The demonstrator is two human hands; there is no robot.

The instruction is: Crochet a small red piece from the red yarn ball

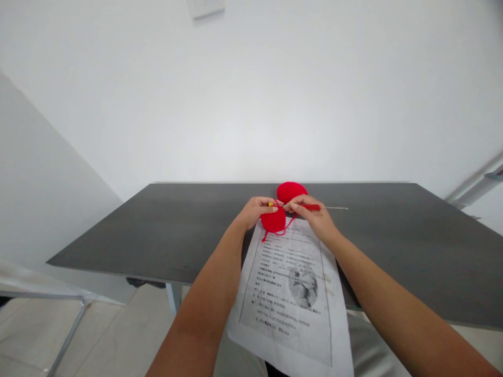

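On the dark grey table [157, 230], your left hand [255, 210] pinches a red crocheted round [274, 222] at the printed paper sheet [291, 293]'s top edge. Your right hand [319, 220] grips a red-handled metal crochet hook [314, 207] beside it. The round looks soft and light, so hold it by its rim.

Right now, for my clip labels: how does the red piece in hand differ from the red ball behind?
The red piece is pinched in the left hand over the sheet, the right hand holding a crochet hook at it; the red ball sits on the table. The piece looks flat, trailing a strand; the ball is rounded. Both are red.
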